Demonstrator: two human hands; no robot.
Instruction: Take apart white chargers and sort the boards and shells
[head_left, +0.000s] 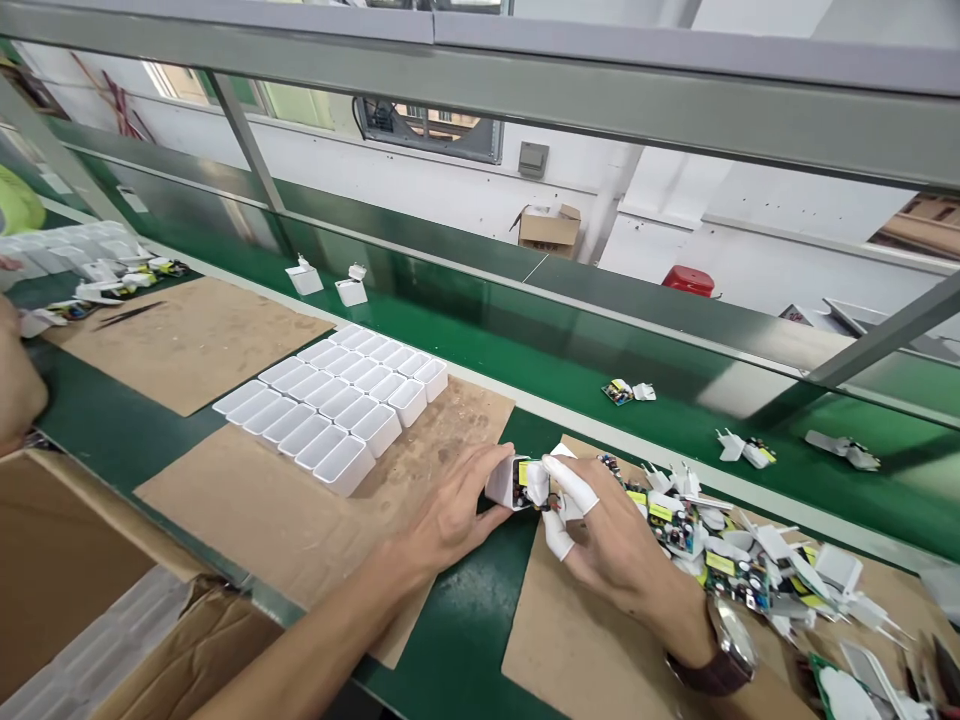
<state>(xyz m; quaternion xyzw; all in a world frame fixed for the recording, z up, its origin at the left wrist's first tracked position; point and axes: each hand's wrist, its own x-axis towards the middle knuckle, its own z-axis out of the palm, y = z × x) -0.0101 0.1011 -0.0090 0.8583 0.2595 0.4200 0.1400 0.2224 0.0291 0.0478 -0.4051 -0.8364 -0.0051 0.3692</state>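
Note:
Between its thumb and fingers my left hand (454,515) grips a small white plastic case (499,483), tilted with its mouth toward the right. My right hand (626,545), with white covers on thumb and forefinger, pinches a circuit board (523,478) that has a yellow label and a white plastic piece. The board sits partly inside the case's mouth; how deep, I cannot tell. Left of my hands stand rows of open white cases (330,395). Beside my right hand lies a heap of circuit boards (739,570) with white plug parts.
A green conveyor belt (480,340) runs behind the bench, carrying a few boards (619,391) and cases (351,290). Cardboard sheets (285,530) cover parts of the green bench. An open carton (187,640) stands front left. Another person's arm (19,370) shows at the far left, near tweezers (131,314).

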